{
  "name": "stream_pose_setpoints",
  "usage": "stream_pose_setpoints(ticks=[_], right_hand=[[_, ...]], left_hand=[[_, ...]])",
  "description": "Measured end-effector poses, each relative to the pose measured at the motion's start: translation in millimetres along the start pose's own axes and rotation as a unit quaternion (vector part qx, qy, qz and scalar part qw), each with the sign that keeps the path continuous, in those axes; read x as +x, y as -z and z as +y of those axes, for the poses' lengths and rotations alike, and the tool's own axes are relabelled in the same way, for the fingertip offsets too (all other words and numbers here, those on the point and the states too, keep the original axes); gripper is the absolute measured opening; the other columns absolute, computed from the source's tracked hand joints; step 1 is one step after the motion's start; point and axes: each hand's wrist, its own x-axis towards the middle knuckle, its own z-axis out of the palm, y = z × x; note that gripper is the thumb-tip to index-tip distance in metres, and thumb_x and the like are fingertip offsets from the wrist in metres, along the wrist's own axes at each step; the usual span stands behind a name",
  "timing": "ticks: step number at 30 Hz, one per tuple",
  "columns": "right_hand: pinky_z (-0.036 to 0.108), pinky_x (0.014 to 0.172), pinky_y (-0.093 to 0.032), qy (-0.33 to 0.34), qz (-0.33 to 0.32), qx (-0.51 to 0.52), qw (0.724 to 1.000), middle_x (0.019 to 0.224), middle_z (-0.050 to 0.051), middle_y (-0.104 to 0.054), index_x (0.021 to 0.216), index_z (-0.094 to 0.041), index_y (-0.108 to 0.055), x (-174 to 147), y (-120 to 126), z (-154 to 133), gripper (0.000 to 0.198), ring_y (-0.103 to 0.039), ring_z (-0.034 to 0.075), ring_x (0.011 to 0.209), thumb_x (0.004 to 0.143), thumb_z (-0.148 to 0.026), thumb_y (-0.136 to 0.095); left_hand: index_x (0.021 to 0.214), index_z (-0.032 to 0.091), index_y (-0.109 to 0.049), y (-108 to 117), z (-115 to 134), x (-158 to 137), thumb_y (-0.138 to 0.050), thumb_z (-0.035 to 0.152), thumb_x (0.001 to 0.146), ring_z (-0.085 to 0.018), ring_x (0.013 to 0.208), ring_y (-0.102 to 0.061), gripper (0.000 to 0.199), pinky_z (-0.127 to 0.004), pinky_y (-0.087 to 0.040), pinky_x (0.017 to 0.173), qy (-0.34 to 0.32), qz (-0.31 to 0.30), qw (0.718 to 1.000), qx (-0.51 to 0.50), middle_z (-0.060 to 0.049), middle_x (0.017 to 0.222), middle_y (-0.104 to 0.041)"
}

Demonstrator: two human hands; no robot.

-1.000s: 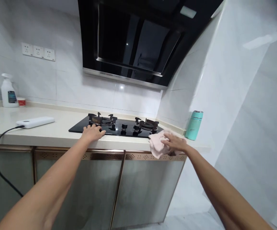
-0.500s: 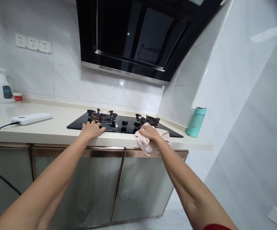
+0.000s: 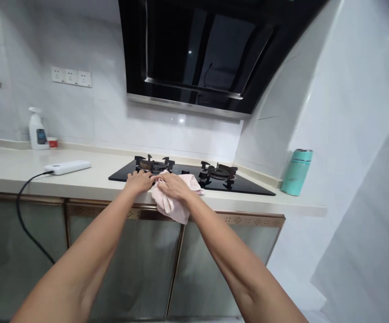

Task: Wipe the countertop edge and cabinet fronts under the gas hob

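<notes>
A pale pink cloth [image 3: 177,211] lies bunched over the front edge of the black glass gas hob [image 3: 251,187], part of it hanging down past the worktop edge. My right hand [image 3: 172,185] presses on the cloth and grips it. Just to its left, my left hand [image 3: 138,181] rests at the hob's front edge with its fingers spread and nothing in them. The fingertips of both hands are close together. Behind my left hand stands the left burner [image 3: 154,165]; the right burner [image 3: 218,171] is further right. The cloth and right hand mostly hide the control knobs.
A turquoise flask [image 3: 297,172] stands at the worktop's right end by the wall. On the left are a white power bank [image 3: 68,167] with a black cable [image 3: 24,220], a spray bottle [image 3: 37,130] and a small red-and-white tub [image 3: 52,142]. A black range hood [image 3: 187,54] hangs above.
My right hand has slid the cloth left along the hob's front, from before the right burner to beside my left hand. My left hand stays at the edge. The view has shifted slightly left.
</notes>
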Motion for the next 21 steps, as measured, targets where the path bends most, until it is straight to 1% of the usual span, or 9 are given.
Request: stream_pose_setpoints(ticks=[2, 5, 7, 8, 9, 11, 14, 17, 21], right_hand=[[0.027, 0.106, -0.039, 0.001, -0.016, 0.030, 0.999, 0.143, 0.004, -0.057, 0.142, -0.022, -0.051, 15, -2, 1, 0.048, -0.054, 0.018, 0.127, 0.096, -0.031, -0.046], [0.030, 0.109, -0.038, -0.030, -0.025, 0.052, 0.998, 0.150, 0.011, -0.049, 0.148, -0.013, -0.043, 29, -5, 9, 0.060, -0.049, 0.022, 0.133, 0.093, -0.037, -0.052], [0.038, 0.109, -0.039, -0.064, -0.017, 0.054, 0.996, 0.149, 0.017, -0.049, 0.145, -0.010, -0.045, 32, -9, 14, 0.062, -0.049, 0.029, 0.133, 0.093, -0.044, -0.050], [0.041, 0.107, -0.040, -0.082, -0.012, 0.054, 0.995, 0.145, 0.019, -0.052, 0.142, -0.009, -0.048, 32, -11, 15, 0.061, -0.051, 0.032, 0.131, 0.094, -0.048, -0.048], [0.043, 0.105, -0.042, -0.097, -0.008, 0.053, 0.994, 0.140, 0.020, -0.056, 0.137, -0.010, -0.052, 31, -13, 16, 0.059, -0.054, 0.034, 0.127, 0.095, -0.051, -0.045], [0.043, 0.101, -0.043, -0.108, -0.003, 0.050, 0.993, 0.131, 0.019, -0.062, 0.127, -0.012, -0.059, 28, -16, 17, 0.054, -0.058, 0.035, 0.122, 0.097, -0.053, -0.039], [0.037, 0.101, -0.042, -0.080, -0.004, 0.048, 0.996, 0.129, 0.014, -0.064, 0.116, -0.018, -0.063, 26, -18, 17, 0.043, -0.058, 0.031, 0.121, 0.100, -0.045, -0.036], [0.033, 0.100, -0.041, -0.043, -0.004, 0.050, 0.998, 0.128, 0.011, -0.065, 0.110, -0.019, -0.065, 26, -18, 18, 0.036, -0.058, 0.026, 0.119, 0.101, -0.035, -0.035], [0.029, 0.094, -0.043, -0.011, 0.004, 0.061, 0.998, 0.120, 0.008, -0.069, 0.109, -0.020, -0.066, 23, -17, 20, 0.033, -0.059, 0.022, 0.110, 0.099, -0.033, -0.038]], left_hand=[[0.137, 0.027, -0.056, 0, -1, 0, -0.022, 0.050, 0.098, -0.038, 0.131, -0.048, 0.057, -0.055, -0.036, 0.105, -0.001, -0.005, 1.000, 0.002, -0.015, 0.146, -0.051], [0.136, 0.027, -0.057, 0, -1, 0, -0.022, 0.047, 0.099, -0.038, 0.130, -0.048, 0.055, -0.054, -0.036, 0.104, 0.001, -0.013, 1.000, 0.002, -0.015, 0.145, -0.052], [0.135, 0.028, -0.058, 0, -1, 0, -0.020, 0.050, 0.099, -0.037, 0.130, -0.049, 0.056, -0.053, -0.037, 0.104, 0.002, -0.017, 1.000, 0.001, -0.014, 0.144, -0.053], [0.135, 0.028, -0.058, 0, -1, 1, -0.018, 0.052, 0.099, -0.037, 0.130, -0.049, 0.058, -0.053, -0.036, 0.104, 0.002, -0.017, 1.000, -0.001, -0.013, 0.144, -0.053], [0.135, 0.028, -0.057, -1, -2, 1, -0.017, 0.055, 0.099, -0.036, 0.130, -0.049, 0.061, -0.053, -0.036, 0.105, 0.003, -0.017, 1.000, -0.004, -0.013, 0.144, -0.053], [0.137, 0.029, -0.056, -2, -2, 2, -0.013, 0.062, 0.098, -0.036, 0.131, -0.048, 0.066, -0.054, -0.036, 0.106, 0.004, -0.014, 1.000, -0.011, -0.012, 0.144, -0.053], [0.137, 0.030, -0.056, -4, -4, 4, -0.010, 0.068, 0.096, -0.036, 0.132, -0.047, 0.072, -0.054, -0.035, 0.106, 0.004, -0.010, 1.000, -0.021, -0.012, 0.143, -0.055], [0.136, 0.031, -0.058, -4, -4, 4, -0.011, 0.071, 0.095, -0.037, 0.131, -0.048, 0.074, -0.054, -0.036, 0.106, 0.008, -0.009, 1.000, -0.026, -0.011, 0.142, -0.056], [0.136, 0.032, -0.057, -4, -4, 4, -0.011, 0.073, 0.094, -0.036, 0.130, -0.050, 0.075, -0.054, -0.037, 0.106, 0.013, -0.006, 0.999, -0.029, -0.011, 0.143, -0.056]])
